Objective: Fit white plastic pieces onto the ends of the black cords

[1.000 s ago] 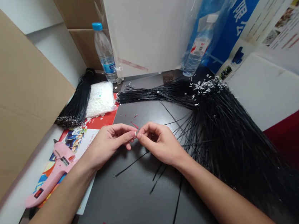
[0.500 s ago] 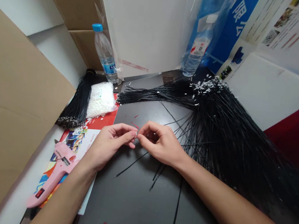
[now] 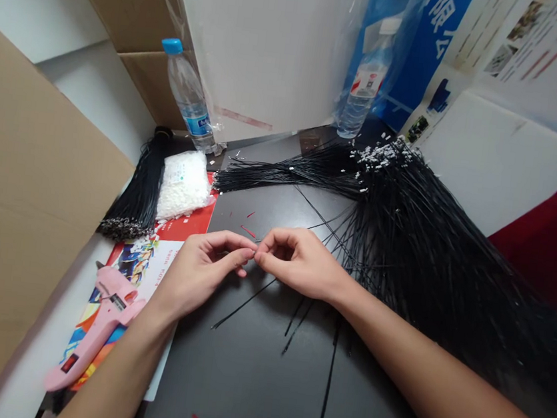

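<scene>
In the head view my left hand (image 3: 204, 271) and my right hand (image 3: 297, 261) meet fingertip to fingertip over the middle of the dark table. Both are closed in a pinch. The left thumb and forefinger hold a tiny white connector, now almost wholly covered by the fingers. My right fingertips pinch what looks like the end of a thin black wire, mostly hidden behind the hand. Just below, a loose black wire (image 3: 242, 304) slants out across the tabletop (image 3: 239, 379). Right of the hands spreads a large heap of black wires (image 3: 434, 253) with white connectors (image 3: 382, 155) on their ends.
A bag of white connectors (image 3: 184, 185) lies at the left, beside a bundle of black wires (image 3: 134, 192). A pink glue gun (image 3: 98, 329) rests on printed sheets near my left forearm. Two plastic bottles, one blue-capped (image 3: 188, 95) and one white-capped (image 3: 368, 82), stand at the back.
The white connector showed at my left fingertips before and is now nearly covered. Both hands keep pinching at about the same spot. The whole view has shifted slightly.
</scene>
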Tool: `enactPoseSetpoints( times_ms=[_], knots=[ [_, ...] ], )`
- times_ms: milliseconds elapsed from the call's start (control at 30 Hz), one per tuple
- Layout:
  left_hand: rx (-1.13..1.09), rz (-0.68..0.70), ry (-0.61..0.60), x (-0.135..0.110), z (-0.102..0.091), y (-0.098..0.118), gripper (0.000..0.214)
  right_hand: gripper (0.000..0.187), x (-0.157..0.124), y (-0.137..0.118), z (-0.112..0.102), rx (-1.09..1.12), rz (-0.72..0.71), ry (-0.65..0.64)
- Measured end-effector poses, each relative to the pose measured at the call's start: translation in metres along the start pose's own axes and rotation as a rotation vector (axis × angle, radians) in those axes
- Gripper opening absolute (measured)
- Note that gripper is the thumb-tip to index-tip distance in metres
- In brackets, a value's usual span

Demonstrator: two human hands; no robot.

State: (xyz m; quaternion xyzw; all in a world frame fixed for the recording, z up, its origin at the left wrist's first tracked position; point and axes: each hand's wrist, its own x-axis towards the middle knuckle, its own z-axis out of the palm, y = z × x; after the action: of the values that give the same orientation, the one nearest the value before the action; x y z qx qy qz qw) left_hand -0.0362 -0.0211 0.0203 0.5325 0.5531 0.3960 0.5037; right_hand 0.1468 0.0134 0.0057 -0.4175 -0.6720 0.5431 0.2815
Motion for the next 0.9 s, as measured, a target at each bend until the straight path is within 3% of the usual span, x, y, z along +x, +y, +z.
enactPoseSetpoints(
  times_ms=[233,533,900],
  knots=[
    [0.021,0.048,-0.029,-0.001,0.001,0.0,0.013,0.012,0.001,-0.004,-0.012,0.075,0.047,-0.195],
    [-0.038,-0.013,-0.084,0.001,0.001,0.002,0.015,0.015,0.001,-0.007,-0.014,0.053,0.089,-0.202],
    [0.015,0.048,-0.021,0.0,0.004,0.001,0.014,0.013,0.0,-0.01,-0.014,0.056,0.154,-0.191]
  ],
)
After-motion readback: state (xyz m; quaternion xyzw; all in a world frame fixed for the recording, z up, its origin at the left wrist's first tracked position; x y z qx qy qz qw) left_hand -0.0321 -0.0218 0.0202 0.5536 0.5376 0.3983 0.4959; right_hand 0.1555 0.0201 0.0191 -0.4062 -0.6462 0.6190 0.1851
